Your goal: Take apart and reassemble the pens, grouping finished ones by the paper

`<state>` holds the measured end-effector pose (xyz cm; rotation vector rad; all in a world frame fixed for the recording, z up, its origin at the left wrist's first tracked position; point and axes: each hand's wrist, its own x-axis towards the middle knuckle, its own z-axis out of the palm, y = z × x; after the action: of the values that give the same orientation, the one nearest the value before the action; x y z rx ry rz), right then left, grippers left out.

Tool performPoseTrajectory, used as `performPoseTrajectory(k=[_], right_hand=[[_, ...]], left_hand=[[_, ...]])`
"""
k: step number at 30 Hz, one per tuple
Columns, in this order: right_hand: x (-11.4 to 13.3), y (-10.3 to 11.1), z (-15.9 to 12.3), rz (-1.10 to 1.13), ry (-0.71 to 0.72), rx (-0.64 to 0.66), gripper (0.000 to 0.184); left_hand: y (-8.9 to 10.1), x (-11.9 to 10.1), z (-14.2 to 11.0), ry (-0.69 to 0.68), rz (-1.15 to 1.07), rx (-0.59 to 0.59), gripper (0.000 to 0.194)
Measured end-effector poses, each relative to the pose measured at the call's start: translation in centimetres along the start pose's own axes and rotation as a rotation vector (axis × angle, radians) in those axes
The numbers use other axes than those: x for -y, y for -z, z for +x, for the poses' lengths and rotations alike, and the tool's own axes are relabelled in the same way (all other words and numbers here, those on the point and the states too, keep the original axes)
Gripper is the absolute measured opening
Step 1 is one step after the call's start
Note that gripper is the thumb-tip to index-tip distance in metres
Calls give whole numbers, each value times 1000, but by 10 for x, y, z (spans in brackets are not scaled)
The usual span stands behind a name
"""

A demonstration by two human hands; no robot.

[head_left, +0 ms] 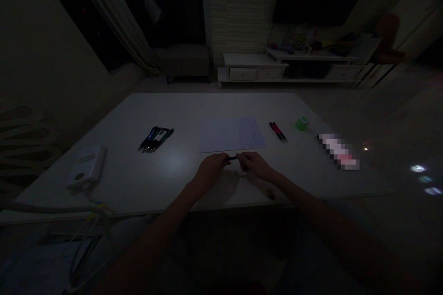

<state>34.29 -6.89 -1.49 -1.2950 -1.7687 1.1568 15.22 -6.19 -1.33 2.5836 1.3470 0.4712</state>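
Over the near middle of the white table [180, 170], both my hands are closed on a short dark pen [231, 158]. My left hand [212, 166] grips its left end and my right hand [255, 164] its right end; the fingers cover much of it. Just beyond the hands lies a sheet of paper [219, 134], with dense handwriting [252, 132] over its right part. Two red and black pens [278, 132] lie right of the paper. On the left is a pile of several dark pens [155, 139].
A small green container [302, 123] and a blurred-out phone-like object [337, 151] are at the right. A small brown item [270, 193] lies near the front edge. At the left are a white power strip [88, 166] and a cable [51, 209]. The room is dim.
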Motion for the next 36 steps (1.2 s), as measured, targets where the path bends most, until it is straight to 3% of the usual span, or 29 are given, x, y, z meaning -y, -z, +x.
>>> performPoseTrajectory(k=[10,12,16,25,36], right_hand=[[1,1,-1,131,-70,40,47],[3,1,-2,123,-34,34,41],[6,1,-3,112,-53,57,50],[3,0,-3,13,-40,27,47],[3,-1,-2,87,-58,15,48]], left_hand=[[-4,2,-2,-47,-36,4,16],[-3,1,-1,-35,-35,2,15],[-1,0,0,-33,-26,14,15],[-3,1,0,-52,-27,11,16],[-1,0,0,-61,-48,13,15]])
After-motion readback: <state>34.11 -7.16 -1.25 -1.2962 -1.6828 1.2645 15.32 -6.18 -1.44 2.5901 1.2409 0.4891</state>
